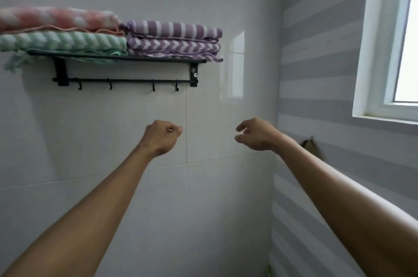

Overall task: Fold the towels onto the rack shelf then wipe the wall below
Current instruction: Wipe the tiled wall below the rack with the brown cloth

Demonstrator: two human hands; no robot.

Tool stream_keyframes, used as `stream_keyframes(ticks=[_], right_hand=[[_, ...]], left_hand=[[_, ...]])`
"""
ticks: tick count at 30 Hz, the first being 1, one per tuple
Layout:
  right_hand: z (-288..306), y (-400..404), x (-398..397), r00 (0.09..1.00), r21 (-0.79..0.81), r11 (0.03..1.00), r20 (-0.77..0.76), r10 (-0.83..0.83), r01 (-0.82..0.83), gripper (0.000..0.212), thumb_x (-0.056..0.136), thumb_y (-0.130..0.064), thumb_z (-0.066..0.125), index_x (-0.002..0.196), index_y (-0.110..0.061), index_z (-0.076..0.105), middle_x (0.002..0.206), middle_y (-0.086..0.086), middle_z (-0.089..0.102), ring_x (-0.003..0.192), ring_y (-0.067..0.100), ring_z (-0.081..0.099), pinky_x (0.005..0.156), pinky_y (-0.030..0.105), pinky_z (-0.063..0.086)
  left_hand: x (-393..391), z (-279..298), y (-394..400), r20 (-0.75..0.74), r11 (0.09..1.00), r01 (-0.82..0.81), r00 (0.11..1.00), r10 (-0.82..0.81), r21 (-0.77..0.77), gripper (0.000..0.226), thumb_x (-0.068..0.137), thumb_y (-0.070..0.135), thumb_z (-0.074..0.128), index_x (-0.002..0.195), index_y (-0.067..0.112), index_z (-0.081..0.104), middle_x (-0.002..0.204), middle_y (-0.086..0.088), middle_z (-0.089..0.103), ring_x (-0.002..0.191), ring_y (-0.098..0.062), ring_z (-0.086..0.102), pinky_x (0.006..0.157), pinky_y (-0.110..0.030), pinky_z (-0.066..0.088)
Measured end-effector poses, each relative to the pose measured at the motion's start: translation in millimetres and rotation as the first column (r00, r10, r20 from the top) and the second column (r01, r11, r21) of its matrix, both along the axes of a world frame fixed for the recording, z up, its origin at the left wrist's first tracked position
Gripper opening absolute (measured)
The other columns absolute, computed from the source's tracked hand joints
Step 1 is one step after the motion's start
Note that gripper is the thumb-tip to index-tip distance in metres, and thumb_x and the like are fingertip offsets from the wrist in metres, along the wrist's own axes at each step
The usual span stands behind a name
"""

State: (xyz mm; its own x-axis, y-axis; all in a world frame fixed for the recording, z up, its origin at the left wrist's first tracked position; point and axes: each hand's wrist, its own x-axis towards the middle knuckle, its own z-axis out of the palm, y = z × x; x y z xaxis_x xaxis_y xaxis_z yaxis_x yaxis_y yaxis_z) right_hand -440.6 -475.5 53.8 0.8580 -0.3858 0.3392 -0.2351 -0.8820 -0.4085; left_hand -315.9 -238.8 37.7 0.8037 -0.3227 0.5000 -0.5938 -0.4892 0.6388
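A black wall rack carries folded towels on its shelf. A pink checked towel lies on top of a green striped towel at the left. Two purple striped towels are stacked at the right end. A green corner hangs off the shelf's left side. Below the rack is the white tiled wall. My left hand is curled into a fist in front of the wall, holding nothing. My right hand hovers beside it with fingers loosely apart and empty.
A bar with several black hooks runs under the shelf. The grey-striped side wall meets the tiled wall at a corner on the right. A white-framed window is set in it, and a small brown object hangs below the sill.
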Motion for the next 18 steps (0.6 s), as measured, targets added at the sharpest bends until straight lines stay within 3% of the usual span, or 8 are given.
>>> stream_keyframes(ticks=[3,8,12,14,18], right_hand=[[-13.0,-26.4,-8.5,0.997,0.015,0.998,-0.046,-0.061,0.062,0.042,0.092,-0.034,0.066,0.133,-0.021,0.064,0.132,0.006,0.066,0.121,0.026,0.060,0.100,0.031,0.046],[-35.2,-72.1,-15.9,0.985,0.079,0.985,-0.087,-0.149,0.156,0.040,0.090,-0.032,0.068,0.129,-0.023,0.065,0.121,0.002,0.071,0.112,0.022,0.064,0.088,0.024,0.047],[-65.4,-117.2,-12.4,0.973,0.150,0.963,-0.090,-0.214,0.226,0.038,0.088,-0.030,0.070,0.125,-0.023,0.068,0.115,0.002,0.072,0.109,0.021,0.066,0.090,0.025,0.051],[-87.4,-145.3,-11.1,0.961,0.201,0.941,-0.104,-0.255,0.271,0.036,0.088,-0.028,0.070,0.123,-0.022,0.069,0.110,0.002,0.074,0.102,0.019,0.068,0.083,0.024,0.052],[-118.9,-202.4,-7.8,0.929,0.274,0.888,-0.084,-0.361,0.370,0.030,0.085,-0.024,0.069,0.114,-0.020,0.073,0.099,0.006,0.075,0.085,0.022,0.070,0.070,0.030,0.060]], left_hand=[[6.6,-19.4,-34.9,-0.052,0.997,0.070,0.996,-0.071,-0.019,0.025,0.096,0.035,0.063,0.104,0.015,0.077,0.114,-0.004,0.073,0.114,-0.023,0.063,0.091,-0.023,0.043],[20.6,-52.8,-97.6,-0.135,0.983,0.182,0.974,-0.181,-0.010,0.022,0.092,0.034,0.067,0.102,0.017,0.076,0.103,0.001,0.073,0.098,-0.015,0.062,0.082,-0.021,0.039],[32.3,-82.1,-158.6,-0.170,0.966,0.259,0.953,-0.251,0.021,0.020,0.090,0.032,0.070,0.100,0.016,0.074,0.094,0.001,0.071,0.098,-0.019,0.064,0.081,-0.023,0.042],[37.3,-97.6,-194.6,-0.186,0.950,0.309,0.938,-0.294,0.056,0.018,0.088,0.031,0.071,0.095,0.015,0.074,0.090,0.000,0.072,0.097,-0.021,0.065,0.079,-0.023,0.043],[50.6,-116.7,-264.0,-0.232,0.911,0.392,0.905,-0.357,0.127,0.034,0.086,0.033,0.075,0.115,0.015,0.073,0.107,-0.003,0.074,0.103,-0.018,0.066,0.087,-0.021,0.045]])
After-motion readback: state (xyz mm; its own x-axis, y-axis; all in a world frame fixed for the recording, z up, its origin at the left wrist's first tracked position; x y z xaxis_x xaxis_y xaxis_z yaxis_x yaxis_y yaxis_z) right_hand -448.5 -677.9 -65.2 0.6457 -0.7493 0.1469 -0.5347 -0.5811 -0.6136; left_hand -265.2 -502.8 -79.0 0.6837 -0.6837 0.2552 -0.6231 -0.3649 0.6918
